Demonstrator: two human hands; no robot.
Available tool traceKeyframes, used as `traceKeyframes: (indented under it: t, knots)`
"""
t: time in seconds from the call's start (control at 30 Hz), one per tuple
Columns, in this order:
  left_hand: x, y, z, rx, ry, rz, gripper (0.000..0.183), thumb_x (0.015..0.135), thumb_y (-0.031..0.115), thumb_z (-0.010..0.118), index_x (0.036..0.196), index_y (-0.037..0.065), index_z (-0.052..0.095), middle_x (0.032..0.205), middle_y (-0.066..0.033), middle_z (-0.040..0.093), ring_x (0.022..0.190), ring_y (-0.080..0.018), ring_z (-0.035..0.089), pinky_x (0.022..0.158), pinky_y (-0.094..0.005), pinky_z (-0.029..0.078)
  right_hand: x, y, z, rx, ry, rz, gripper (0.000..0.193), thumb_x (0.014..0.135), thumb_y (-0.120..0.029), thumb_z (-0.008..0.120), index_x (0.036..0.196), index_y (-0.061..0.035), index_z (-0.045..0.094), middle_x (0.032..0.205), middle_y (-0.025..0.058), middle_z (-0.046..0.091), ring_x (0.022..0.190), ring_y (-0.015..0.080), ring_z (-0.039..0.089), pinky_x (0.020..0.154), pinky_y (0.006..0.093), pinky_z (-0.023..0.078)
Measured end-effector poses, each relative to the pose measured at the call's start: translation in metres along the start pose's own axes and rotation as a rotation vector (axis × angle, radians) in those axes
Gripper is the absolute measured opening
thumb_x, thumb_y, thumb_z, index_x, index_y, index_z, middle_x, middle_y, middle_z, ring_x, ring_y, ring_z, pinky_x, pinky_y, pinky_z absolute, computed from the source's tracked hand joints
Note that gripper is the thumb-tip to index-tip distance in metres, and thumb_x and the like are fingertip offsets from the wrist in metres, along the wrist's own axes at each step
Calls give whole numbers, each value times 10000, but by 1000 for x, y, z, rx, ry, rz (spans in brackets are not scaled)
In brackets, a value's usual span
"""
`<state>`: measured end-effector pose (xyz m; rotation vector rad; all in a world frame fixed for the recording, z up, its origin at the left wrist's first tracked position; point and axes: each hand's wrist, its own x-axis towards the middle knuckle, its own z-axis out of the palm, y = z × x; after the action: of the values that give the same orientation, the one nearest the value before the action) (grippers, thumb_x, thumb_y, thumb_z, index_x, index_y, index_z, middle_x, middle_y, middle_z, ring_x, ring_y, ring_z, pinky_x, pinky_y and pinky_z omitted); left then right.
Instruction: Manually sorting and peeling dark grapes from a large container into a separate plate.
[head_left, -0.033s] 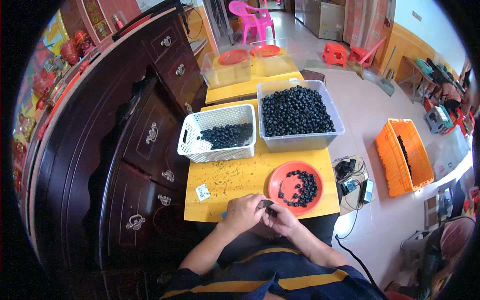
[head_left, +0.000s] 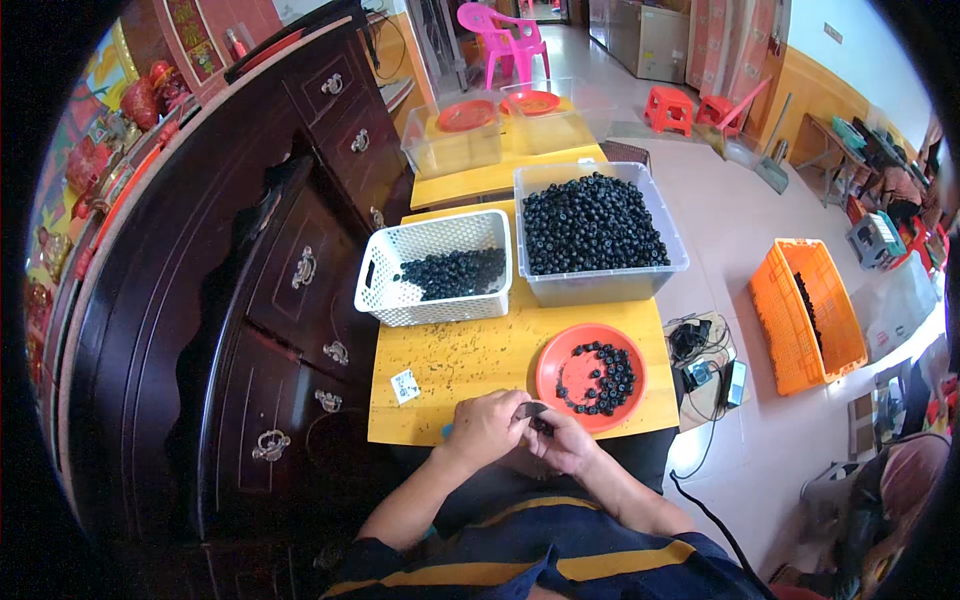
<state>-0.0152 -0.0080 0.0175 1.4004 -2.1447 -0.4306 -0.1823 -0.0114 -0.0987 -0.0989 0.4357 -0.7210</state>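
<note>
My two hands are together at the table's front edge. Closed at the fingertips, my left hand (head_left: pixel 483 428) grips a dark, flat, blade-shaped tool (head_left: pixel 532 409). My right hand (head_left: pixel 566 444) is closed round a small black round piece (head_left: pixel 543 426), mostly hidden by the fingers and touching or nearly touching the blade. Just beyond the right hand lies a red plate (head_left: pixel 552 352) with many small black ring-like pieces (head_left: pixel 618 377) on it. Behind it, a clear plastic bin (head_left: pixel 600 287) is heaped with similar black pieces. A white perforated basket (head_left: pixel 440 309) holds a smaller pile.
Black scraps and a small white printed card (head_left: pixel 405 387) lie on the yellow table (head_left: pixel 470 360). A dark wooden cabinet (head_left: pixel 270 350) stands close at left. To the right are an orange crate (head_left: pixel 790 340) and cables (head_left: pixel 705 420) on the floor. Beyond stands another yellow table (head_left: pixel 470 185).
</note>
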Motion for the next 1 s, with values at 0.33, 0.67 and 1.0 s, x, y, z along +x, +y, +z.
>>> traceKeyframes:
  t: [0.33, 0.67, 1.0]
  knots:
    - [-2, -7, -3, 63, -153, 11, 168, 872, 218, 702, 952, 75, 666, 786, -129, 678, 738, -319, 686, 629, -424, 525, -8, -5, 9, -120, -63, 108, 209, 1037, -389, 533, 1045, -180, 547, 744, -76, 416, 560, 21, 331, 448, 166, 270]
    - [-5, -4, -1, -119, 29, 68, 263, 797, 122, 771, 1048, 88, 705, 810, -108, 677, 710, -301, 676, 636, -386, 534, -17, -10, 29, 9, -76, 48, 145, 1014, -301, 596, 1025, -161, 558, 730, -79, 404, 563, 30, 339, 449, 171, 277]
    - [-4, 2, 9, 55, 246, 243, 188, 804, 112, 764, 983, 85, 713, 726, -71, 607, 610, -268, 644, 538, -371, 516, -15, -8, 24, 198, -112, 38, 156, 1026, -298, 571, 992, -146, 570, 722, -64, 437, 547, 46, 371, 448, 187, 308]
